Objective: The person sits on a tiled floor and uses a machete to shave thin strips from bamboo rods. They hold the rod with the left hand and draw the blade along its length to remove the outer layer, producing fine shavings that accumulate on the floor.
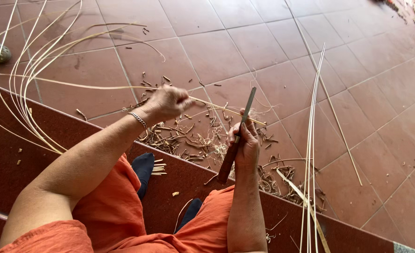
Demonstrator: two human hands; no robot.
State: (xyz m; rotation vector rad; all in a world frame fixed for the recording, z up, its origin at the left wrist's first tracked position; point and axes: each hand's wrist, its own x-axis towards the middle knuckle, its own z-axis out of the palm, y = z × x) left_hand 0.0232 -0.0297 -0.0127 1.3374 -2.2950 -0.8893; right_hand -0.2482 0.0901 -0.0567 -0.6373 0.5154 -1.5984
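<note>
Right hand [245, 140] fisted around knife [238, 136], left hand [167, 103] pinching thin cane strip [217, 107] stretched between both hands' fingertips.

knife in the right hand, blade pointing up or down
Up. The knife stands nearly upright in the right hand, brown handle below the fist, thin blade rising above it against the cane strip.

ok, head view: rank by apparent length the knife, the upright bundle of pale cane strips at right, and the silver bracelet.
1. Bundle of pale cane strips, longest by far.
2. Knife with dark wooden handle and grey blade, in the right hand.
3. Silver chain bracelet on the left wrist, smallest.
</note>
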